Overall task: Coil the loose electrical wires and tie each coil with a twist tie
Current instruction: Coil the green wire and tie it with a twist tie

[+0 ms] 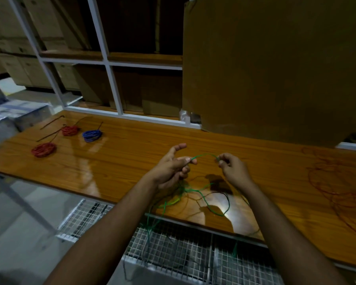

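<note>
A thin green wire (203, 155) arcs between my two hands above the wooden table (132, 153). My left hand (173, 167) pinches one end of the arc between thumb and fingers, with the index finger raised. My right hand (231, 167) pinches the other end with curled fingers. The rest of the green wire (209, 204) trails loose over the table's front edge, tangled with a dark wire (224, 195). Two red coils (43, 150) (70, 130) and a blue coil (92, 135) lie at the far left. Thin dark twist ties (49, 135) lie beside them.
A loose tangle of red wire (341, 190) spreads over the table's right end. A wire-mesh rack (173, 249) sits below the front edge. White shelving (111, 64) and a large cardboard sheet (275, 68) stand behind the table.
</note>
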`<move>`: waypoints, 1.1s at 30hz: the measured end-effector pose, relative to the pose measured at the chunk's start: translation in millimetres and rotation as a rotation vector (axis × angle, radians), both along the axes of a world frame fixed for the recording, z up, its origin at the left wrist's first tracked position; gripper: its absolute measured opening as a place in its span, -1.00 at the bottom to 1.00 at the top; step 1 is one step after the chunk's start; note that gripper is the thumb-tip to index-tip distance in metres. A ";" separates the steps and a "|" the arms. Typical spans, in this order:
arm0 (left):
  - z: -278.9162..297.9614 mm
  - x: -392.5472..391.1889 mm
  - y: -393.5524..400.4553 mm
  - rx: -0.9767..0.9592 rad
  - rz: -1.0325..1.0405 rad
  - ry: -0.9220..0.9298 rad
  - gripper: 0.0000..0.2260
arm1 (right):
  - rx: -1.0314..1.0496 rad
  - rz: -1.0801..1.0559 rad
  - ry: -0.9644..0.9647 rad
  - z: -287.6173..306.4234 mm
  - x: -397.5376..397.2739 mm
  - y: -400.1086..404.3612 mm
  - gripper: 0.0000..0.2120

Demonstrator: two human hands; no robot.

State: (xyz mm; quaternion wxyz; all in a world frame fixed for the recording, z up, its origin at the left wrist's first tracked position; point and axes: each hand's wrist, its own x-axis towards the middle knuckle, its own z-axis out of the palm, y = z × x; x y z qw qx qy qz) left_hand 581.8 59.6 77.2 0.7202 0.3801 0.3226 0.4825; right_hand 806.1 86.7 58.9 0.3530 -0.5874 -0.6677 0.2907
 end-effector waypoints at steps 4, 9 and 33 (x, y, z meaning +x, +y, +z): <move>19.5 -0.3 1.7 -0.031 0.035 -0.068 -0.61 | 0.252 0.208 -0.051 26.4 -15.8 -7.3 -0.72; 34.6 -2.4 -0.3 -0.039 0.053 -0.072 -0.79 | 0.217 0.267 0.210 49.7 -31.7 -6.3 -0.87; 107.6 -31.9 12.9 0.168 0.196 -0.363 -0.78 | -0.556 0.681 0.461 22.6 -71.5 -30.1 -0.58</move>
